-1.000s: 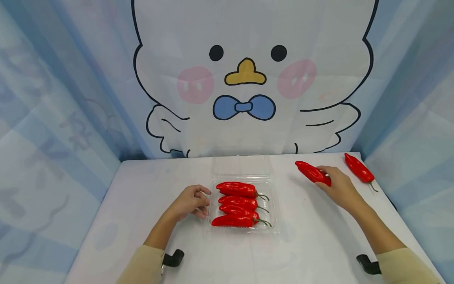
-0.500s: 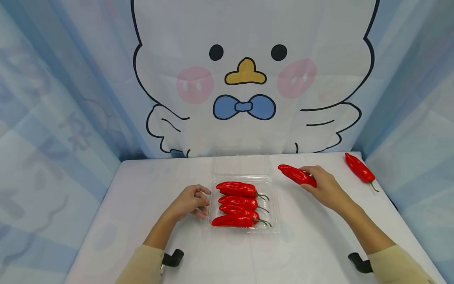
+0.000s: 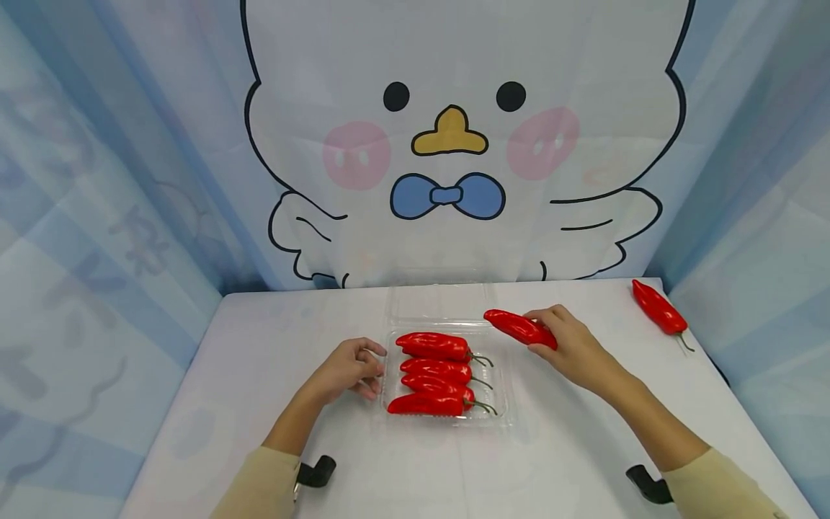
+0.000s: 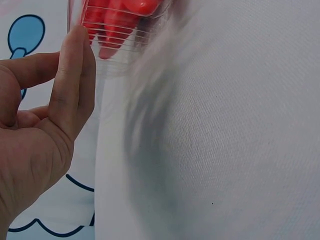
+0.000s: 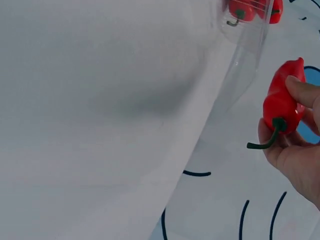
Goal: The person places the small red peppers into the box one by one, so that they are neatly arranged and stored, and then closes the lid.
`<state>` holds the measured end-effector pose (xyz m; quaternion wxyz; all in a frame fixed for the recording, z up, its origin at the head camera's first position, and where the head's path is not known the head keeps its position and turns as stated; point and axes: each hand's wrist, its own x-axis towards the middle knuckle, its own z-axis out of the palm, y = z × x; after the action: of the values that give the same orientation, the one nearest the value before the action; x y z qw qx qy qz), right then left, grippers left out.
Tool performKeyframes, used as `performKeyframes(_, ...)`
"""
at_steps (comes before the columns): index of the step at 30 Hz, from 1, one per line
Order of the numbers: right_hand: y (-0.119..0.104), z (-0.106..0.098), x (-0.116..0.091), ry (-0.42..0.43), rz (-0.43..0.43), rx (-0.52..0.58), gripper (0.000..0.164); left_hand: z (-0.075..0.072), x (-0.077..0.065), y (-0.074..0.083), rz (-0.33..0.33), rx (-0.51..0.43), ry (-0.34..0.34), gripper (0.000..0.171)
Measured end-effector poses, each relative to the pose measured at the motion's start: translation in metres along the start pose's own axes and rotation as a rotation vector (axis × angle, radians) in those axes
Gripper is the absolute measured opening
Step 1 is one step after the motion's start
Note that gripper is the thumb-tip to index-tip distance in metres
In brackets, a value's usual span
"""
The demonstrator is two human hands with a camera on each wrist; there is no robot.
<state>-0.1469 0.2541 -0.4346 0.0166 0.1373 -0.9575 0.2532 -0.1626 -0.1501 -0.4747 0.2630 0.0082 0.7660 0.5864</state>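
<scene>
My right hand (image 3: 570,348) grips a red chili pepper (image 3: 519,327) by its stem end, thumb on one side and fingers on the other. In the right wrist view, the green stem of that pepper (image 5: 281,102) hangs free below the hand. The pepper is held above the table, its tip over the back right corner of a clear plastic box (image 3: 499,395). Several red peppers (image 3: 433,404) lie side by side in this box, stems to the right. My left hand (image 3: 346,370) is at the box's left wall; its extended fingers (image 4: 75,75) touch the wall in the left wrist view.
Another red pepper (image 3: 658,306) lies near the table's back right corner. The box's clear lid (image 3: 441,303) stands open at the back, toward the curtain (image 3: 454,245) printed with a cartoon bird. A white cloth covers the table (image 3: 259,346).
My right hand has moved left with the pepper, from right of the box to its back right corner. The left hand and the box have stayed in place.
</scene>
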Motion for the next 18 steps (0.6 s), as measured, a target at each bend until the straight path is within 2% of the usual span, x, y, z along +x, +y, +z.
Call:
performKeyframes(12, -0.035, 0.011, 0.009, -0.021, -0.161, 0.000, 0.055, -0.001, 0.000, -0.001, 0.007, 0.003, -0.008, 0.034)
performKeyframes(18, -0.047, 0.019, 0.017, -0.053, -0.202, 0.013, 0.056, 0.000, 0.001, -0.001, -0.003, -0.003, 0.001, 0.032)
